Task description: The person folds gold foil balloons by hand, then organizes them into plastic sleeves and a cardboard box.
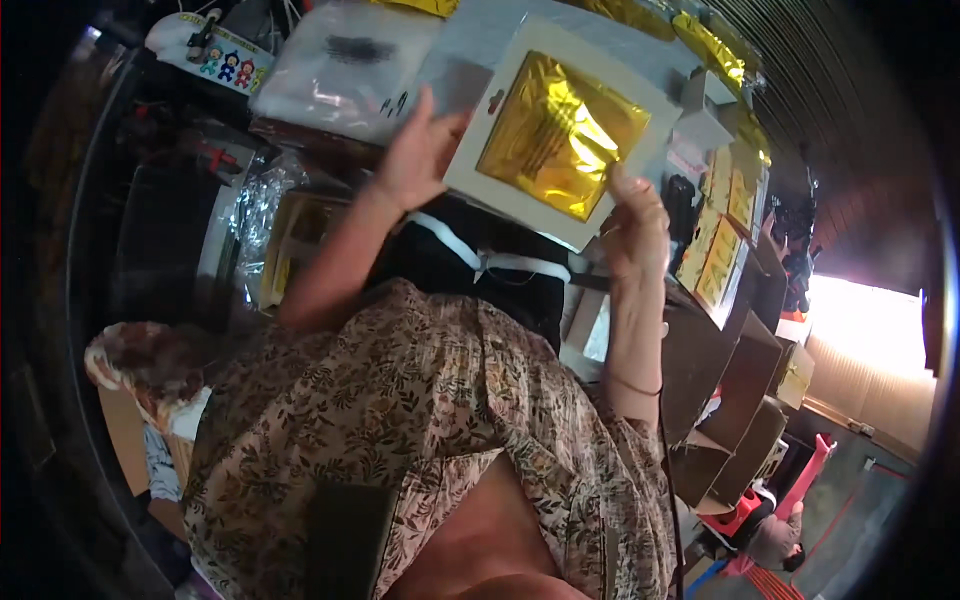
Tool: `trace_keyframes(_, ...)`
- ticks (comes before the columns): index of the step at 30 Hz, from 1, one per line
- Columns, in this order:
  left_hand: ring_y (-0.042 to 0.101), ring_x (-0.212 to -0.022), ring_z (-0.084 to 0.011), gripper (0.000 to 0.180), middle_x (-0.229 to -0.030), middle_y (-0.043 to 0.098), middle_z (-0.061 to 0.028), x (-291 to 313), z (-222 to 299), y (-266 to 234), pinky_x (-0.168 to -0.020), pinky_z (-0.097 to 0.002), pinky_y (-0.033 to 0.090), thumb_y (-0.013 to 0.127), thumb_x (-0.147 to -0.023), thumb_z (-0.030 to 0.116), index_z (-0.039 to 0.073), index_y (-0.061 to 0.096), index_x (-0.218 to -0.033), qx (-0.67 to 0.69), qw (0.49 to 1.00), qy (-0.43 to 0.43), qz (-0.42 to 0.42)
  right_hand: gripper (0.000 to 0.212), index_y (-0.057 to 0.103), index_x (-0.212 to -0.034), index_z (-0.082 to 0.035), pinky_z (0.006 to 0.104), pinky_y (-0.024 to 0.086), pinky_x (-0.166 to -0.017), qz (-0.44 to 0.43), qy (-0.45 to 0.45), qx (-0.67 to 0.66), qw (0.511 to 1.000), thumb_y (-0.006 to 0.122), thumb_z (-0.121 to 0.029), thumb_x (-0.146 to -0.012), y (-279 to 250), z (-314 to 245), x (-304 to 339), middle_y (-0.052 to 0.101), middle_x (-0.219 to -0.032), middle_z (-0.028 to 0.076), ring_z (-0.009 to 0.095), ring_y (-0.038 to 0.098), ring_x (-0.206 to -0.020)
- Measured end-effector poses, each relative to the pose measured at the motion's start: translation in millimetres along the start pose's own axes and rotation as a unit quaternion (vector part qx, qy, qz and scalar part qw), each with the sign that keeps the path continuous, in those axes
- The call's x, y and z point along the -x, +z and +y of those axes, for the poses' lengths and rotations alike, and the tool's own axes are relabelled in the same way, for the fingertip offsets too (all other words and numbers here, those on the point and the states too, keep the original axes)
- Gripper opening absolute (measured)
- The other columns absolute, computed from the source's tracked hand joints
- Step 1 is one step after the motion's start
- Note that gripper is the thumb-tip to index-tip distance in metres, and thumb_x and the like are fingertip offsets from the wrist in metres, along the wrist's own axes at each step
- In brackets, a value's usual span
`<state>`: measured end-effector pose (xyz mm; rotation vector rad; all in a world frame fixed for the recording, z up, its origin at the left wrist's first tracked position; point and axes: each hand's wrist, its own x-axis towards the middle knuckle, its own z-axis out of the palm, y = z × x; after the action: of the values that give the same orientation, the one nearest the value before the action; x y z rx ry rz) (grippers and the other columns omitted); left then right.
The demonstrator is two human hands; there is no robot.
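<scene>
A flat pale boxed package (477,160) with a hang hole and a shiny gold foil sheet (560,130) on its face is tilted over the work table. My right hand (637,225) has its fingers closed at the package's right edge, by the foil. At the left edge is my left hand (415,155), fingers spread and partly behind the package; whether it bears any weight I cannot tell. A stack of clear plastic bags (340,70) lies beyond my left hand.
Yellow printed boxes (712,262) and open brown cartons (735,400) stand to my right. More gold foil packets (710,45) lie at the far right. Crinkled clear plastic (262,225) is at my left. A person (775,535) sits farther off at lower right.
</scene>
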<state>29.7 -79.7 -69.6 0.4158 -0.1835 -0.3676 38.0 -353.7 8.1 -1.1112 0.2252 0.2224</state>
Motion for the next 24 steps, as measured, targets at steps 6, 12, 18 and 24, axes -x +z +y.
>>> trace_keyframes(6, 0.057, -0.13, -0.0206, 0.06, -0.14, 0.06, -0.0128, -5, 9, 35, -0.111, -0.0374, 0.044, 0.063, -0.103, 0.036, -0.002, 0.049, -0.146, -0.289, 0.957, 0.006, -0.014, 0.012, 0.068, -0.091, -0.004, 0.0269, 0.053, -0.079, -0.013, -0.026, -0.018, 0.999, 0.079, 0.0, -0.087, -3, -11, -7, 0.074, -0.091, 0.008, 0.015, 0.068, -0.083)
trace_keyframes(12, 0.064, -0.116, -0.0135, 0.041, -0.128, 0.068, -0.0063, -7, -13, 52, -0.105, -0.0322, 0.048, 0.072, -0.098, 0.016, 0.003, 0.061, -0.135, -0.364, 0.929, 0.049, 0.04, 0.019, 0.067, -0.095, -0.002, 0.0258, 0.053, -0.072, 0.031, -0.133, 0.112, 0.984, 0.082, -0.003, -0.085, -13, -10, 2, 0.075, -0.095, 0.009, 0.014, 0.069, -0.081)
trace_keyframes(18, 0.065, -0.114, -0.0132, 0.04, -0.125, 0.07, -0.0062, -8, -17, 55, -0.102, -0.0314, 0.051, 0.073, -0.097, 0.018, 0.004, 0.062, -0.134, -0.361, 0.93, 0.069, 0.028, 0.027, 0.073, -0.116, -0.002, 0.0259, 0.051, -0.078, -0.12, 0.019, 0.13, 0.984, 0.076, -0.01, -0.091, -63, -21, -3, 0.076, -0.105, 0.005, 0.011, 0.068, -0.089)
trace_keyframes(24, 0.065, -0.114, -0.0128, 0.041, -0.124, 0.07, -0.0066, -15, -30, 61, -0.102, -0.0326, 0.05, 0.077, -0.095, 0.019, 0.004, 0.063, -0.131, -0.346, 0.936, 0.052, 0.043, 0.017, 0.077, -0.106, -0.004, 0.0276, 0.051, -0.087, -0.102, 0.03, 0.117, 0.987, 0.077, -0.007, -0.088, -60, -25, -3, 0.076, -0.106, 0.005, 0.013, 0.069, -0.099)
